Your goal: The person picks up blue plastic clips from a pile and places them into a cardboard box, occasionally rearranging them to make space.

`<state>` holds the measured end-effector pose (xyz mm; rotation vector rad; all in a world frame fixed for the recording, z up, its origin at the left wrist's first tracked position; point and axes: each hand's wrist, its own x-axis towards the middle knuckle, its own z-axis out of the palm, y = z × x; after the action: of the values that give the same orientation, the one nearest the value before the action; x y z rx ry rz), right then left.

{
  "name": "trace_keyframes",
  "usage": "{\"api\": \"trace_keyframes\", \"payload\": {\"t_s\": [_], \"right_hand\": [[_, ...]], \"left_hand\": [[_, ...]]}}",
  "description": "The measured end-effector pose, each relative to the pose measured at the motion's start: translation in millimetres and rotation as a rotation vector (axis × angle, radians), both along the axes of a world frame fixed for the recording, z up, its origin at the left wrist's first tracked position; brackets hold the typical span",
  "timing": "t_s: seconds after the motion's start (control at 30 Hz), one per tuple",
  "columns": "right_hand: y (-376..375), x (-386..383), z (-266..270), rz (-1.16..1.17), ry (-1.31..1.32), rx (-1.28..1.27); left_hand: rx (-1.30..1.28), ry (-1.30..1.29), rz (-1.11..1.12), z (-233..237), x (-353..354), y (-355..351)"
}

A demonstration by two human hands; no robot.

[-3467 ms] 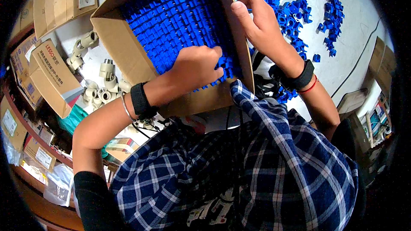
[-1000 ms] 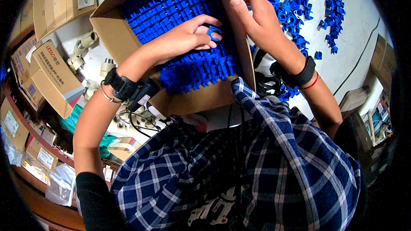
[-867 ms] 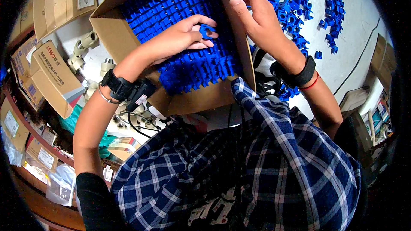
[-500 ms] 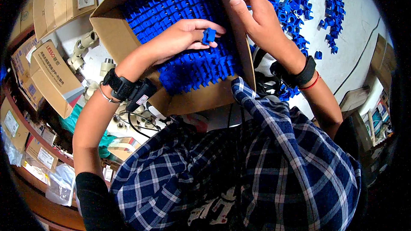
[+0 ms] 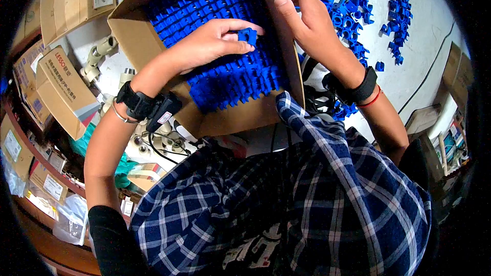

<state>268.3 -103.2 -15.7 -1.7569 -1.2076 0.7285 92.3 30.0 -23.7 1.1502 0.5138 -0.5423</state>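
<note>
Rows of blue plastic clips (image 5: 232,84) fill much of an open cardboard box (image 5: 134,41). Over them, inside the box, my left hand (image 5: 217,43) holds one blue clip (image 5: 247,36) between thumb and fingers. My right hand (image 5: 309,18) is at the box's right wall, thumb outside and near the rim; its fingertips are partly hidden, and whether it pinches the wall or something small I cannot make out. More loose blue clips (image 5: 352,18) are scattered on the white surface just right of that hand.
Beige pipe fittings (image 5: 97,57) and a LESSO carton (image 5: 66,89) are on the left, with a green plastic bag (image 5: 84,143) below. Shelves with boxes and clear bags line the far left. A dark cable (image 5: 427,79) crosses the white surface at right.
My left hand has shifted slightly up and left with the blue clip, its thumb now pressed against the clip. The clip has turned a little. My right hand looks unmoved.
</note>
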Motion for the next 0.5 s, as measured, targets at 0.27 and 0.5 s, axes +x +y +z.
{"api": "trace_keyframes", "payload": {"t_s": [0.27, 0.5], "right_hand": [[-1, 0, -1, 0.004, -0.007, 0.003], [0, 3, 14, 0.028, 0.180, -0.154]], "left_hand": [[0.240, -0.084, -0.049, 4, 3, 3], [0.274, -0.117, 0.057, -5, 3, -10]]}}
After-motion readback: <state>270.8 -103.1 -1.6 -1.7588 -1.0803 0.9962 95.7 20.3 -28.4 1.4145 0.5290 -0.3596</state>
